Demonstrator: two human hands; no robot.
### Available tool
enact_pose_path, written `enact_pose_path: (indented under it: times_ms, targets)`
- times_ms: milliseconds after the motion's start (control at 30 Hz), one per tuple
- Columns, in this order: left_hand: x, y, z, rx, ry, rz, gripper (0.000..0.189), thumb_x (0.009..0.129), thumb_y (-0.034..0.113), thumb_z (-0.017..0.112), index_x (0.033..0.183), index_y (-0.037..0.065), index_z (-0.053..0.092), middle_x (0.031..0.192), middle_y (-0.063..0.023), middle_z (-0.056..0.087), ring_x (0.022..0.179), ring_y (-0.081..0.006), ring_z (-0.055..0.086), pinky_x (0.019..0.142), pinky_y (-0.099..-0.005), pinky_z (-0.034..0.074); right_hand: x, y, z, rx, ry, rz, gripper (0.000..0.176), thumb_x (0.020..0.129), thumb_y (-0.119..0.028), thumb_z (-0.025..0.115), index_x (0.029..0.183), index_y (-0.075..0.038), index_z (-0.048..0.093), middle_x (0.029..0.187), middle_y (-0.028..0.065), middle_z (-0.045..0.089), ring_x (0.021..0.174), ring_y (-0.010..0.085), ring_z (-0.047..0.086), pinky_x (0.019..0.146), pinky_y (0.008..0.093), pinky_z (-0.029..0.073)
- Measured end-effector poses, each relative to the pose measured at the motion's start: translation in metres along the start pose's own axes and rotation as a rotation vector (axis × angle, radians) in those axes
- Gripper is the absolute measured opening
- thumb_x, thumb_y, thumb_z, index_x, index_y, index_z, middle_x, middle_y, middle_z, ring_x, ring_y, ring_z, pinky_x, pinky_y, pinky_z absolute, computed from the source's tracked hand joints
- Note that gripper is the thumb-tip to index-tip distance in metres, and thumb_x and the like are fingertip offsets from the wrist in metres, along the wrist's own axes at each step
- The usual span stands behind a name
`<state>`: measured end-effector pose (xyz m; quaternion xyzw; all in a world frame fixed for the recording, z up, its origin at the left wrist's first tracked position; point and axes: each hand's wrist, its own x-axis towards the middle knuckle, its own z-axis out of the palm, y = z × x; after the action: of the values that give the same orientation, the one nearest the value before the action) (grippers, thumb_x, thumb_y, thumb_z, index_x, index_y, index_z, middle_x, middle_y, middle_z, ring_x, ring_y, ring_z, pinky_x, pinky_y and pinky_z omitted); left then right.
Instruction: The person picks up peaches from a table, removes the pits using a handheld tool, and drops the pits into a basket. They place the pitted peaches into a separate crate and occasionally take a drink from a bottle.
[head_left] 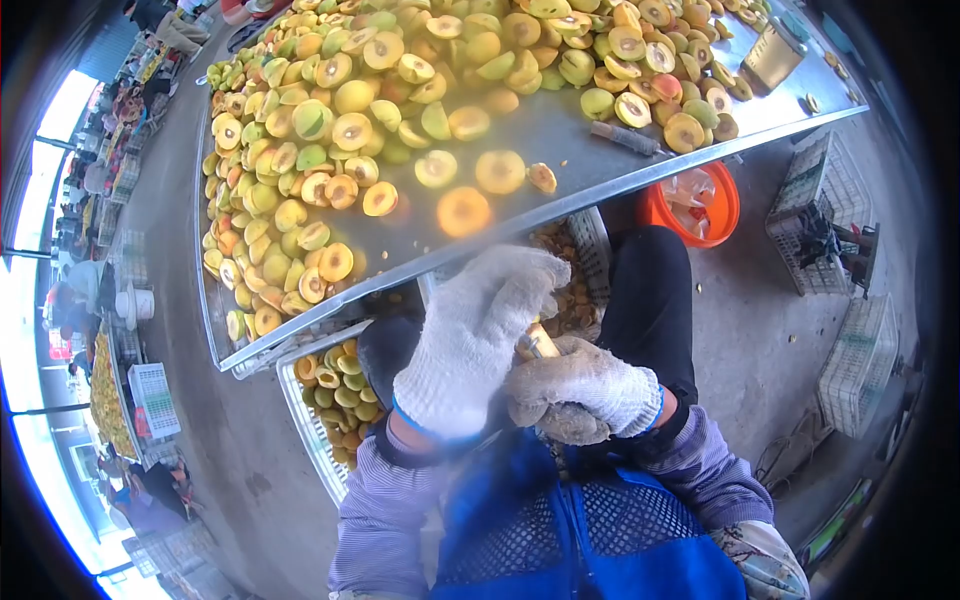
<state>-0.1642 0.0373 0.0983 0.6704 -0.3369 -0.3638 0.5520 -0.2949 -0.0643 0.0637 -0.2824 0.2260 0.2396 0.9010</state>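
My left hand (480,335), in a white knitted glove, is held over my lap with its fingers curled inward. Whatever may be inside those fingers is hidden. Just below and to the right, my right hand (585,390) wears a similar, dirtier glove and is closed around a small yellowish object (543,341). Only its end shows between the hands, too little to tell its kind. Beyond both hands, many halved apricots (352,131) are heaped on a metal table (560,205), several with brown pits showing.
Under the table edge stand a white crate of apricot halves (292,385) and another crate of pieces (595,250). An orange bucket (728,205) holds clear plastic. A dark-handled tool (625,138) and a metal container (773,58) rest on the table. Crates (858,365) stand right; people work far left.
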Motion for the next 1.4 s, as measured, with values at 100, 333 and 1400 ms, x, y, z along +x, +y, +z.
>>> enact_pose_path:
  times_ms: [100,333,1400]
  targets:
    - [0.006,-0.011,-0.008,0.160,-0.067,0.322,0.035,0.099,0.029,0.051,0.102,-0.002,0.066,0.101,-0.0141,0.066,0.094,-0.0243,0.064,0.085,-0.0368,0.050,0.009,0.030,-0.020,0.110,-0.147,-0.237,0.028,0.092,-0.022,0.064,0.110,-0.001,0.065,0.093,0.0075,0.067,0.080,0.0150,0.065,0.067,0.0263,0.051]
    - [0.006,-0.029,0.000,0.021,-0.030,0.582,0.043,0.097,0.040,0.054,0.096,-0.001,0.067,0.100,-0.0166,0.067,0.094,-0.0271,0.065,0.084,-0.0371,0.051,0.030,0.072,-0.051,0.696,-0.803,-0.125,0.037,0.100,-0.013,0.049,0.135,-0.002,0.049,0.127,0.0089,0.059,0.114,0.0205,0.059,0.095,0.0338,0.049]
    - [-0.023,-0.109,-0.130,1.172,0.596,-0.002,0.029,0.090,0.023,0.065,0.112,0.004,0.067,0.120,-0.0133,0.063,0.117,-0.0275,0.058,0.100,-0.0348,0.043,0.010,-0.006,-0.011,-0.079,0.246,-0.074,0.020,0.086,-0.021,0.068,0.079,-0.004,0.061,0.050,-0.0002,0.047,0.034,0.0075,0.039,0.033,0.0216,0.029]
